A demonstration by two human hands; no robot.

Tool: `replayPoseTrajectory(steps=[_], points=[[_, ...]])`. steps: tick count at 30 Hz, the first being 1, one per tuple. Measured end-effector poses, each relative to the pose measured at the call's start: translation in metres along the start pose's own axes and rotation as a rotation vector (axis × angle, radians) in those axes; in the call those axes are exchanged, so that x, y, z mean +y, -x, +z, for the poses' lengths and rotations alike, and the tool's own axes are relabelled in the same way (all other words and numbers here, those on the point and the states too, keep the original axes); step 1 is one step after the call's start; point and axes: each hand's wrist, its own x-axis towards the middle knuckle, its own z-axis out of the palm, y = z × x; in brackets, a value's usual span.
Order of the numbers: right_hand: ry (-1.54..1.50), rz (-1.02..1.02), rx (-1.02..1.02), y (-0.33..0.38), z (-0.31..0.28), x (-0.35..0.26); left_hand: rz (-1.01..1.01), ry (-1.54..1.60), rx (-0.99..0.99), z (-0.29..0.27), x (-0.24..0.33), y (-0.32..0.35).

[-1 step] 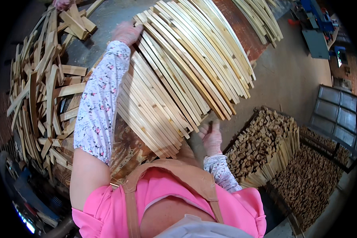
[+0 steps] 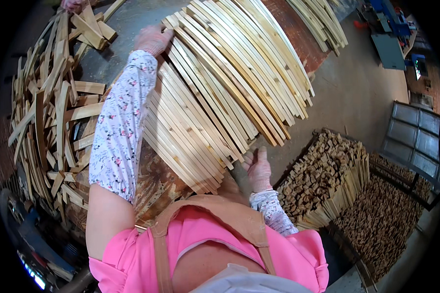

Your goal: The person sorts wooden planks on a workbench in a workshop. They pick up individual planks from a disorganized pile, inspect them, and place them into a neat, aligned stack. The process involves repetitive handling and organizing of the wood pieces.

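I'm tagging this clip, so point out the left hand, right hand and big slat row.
Left hand point(image 2: 152, 40): head view, on its middle.
Right hand point(image 2: 259, 171): head view, on its middle.
Big slat row point(image 2: 225, 83): head view, near its centre.

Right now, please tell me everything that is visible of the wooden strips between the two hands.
The row of wooden strips lies on the worktable, slanting from upper left to lower right. The strips are narrow, pale yellowish wood with darker knots; some show brownish sides. They sit side by side and look gently curved, though the lens also bends edges. Their lower ends are uneven. The left hand touches the upper ends; the right hand is close by the lower ends, contact unclear.
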Motion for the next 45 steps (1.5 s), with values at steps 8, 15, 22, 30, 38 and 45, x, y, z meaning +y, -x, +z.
replayPoseTrajectory(steps=[8, 15, 22, 30, 38, 45], points=[[0.336, -0.156, 0.215, 0.027, 0.026, -0.005, 0.39, -0.285, 0.714, 0.006, -0.021, 0.026], [-0.103, -0.337, -0.073, 0.092, 0.068, -0.049, 0.336, 1.519, 0.083, -0.075, -0.118, 0.092], [-0.09, -0.631, -0.957, 0.082, 0.231, -0.059, 0.147, 1.711, 0.5, -0.079, -0.117, 0.289], [1.359, -0.645, -0.374, 0.125, 0.308, -0.056, -0.071, 1.576, 0.051, 0.077, -0.039, 0.441], [2.054, -1.495, 0.025, -0.028, 0.185, -0.084, -0.317, 1.135, 0.098, 0.105, -0.11, 0.458], [1.83, -1.592, 0.001, -0.05, 0.175, -0.101, -0.266, 0.973, 0.258, 0.148, -0.126, 0.42]])
